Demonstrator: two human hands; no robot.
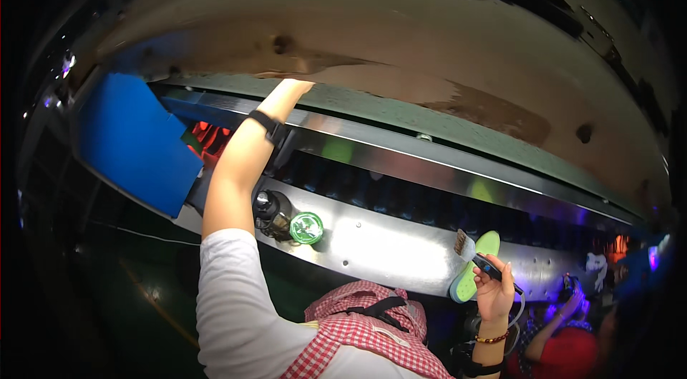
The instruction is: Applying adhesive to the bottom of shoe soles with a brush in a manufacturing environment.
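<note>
Overhead, a big glossy curved housing (343, 28) crowds the scene, its lower rim bending across above a grey-green belt (372, 113). Below the belt runs a shiny metal rail (401, 166), then a dark gap, then a narrow metal desk (386, 246); a lit stretch of it gives room between the jar (306, 228) and the green sole (489, 241). A blue panel (132, 143) bounds the left end.

The left hand (303, 85) reaches past the rail to the housing's rim, which hides most of it, so I cannot tell how its fingers stand or whether they grasp anything. The right hand (494, 294) has its fingers closed round the dark handle of a brush (464, 244), bristles pointing up and left. The brush crosses in front of the sole, which overlaps the desk's near edge; whether they touch is unclear.

Near the left elbow, a dark bottle (279, 220) sits beside the green-lidded jar on the desk; the contents of both are indistinct.
</note>
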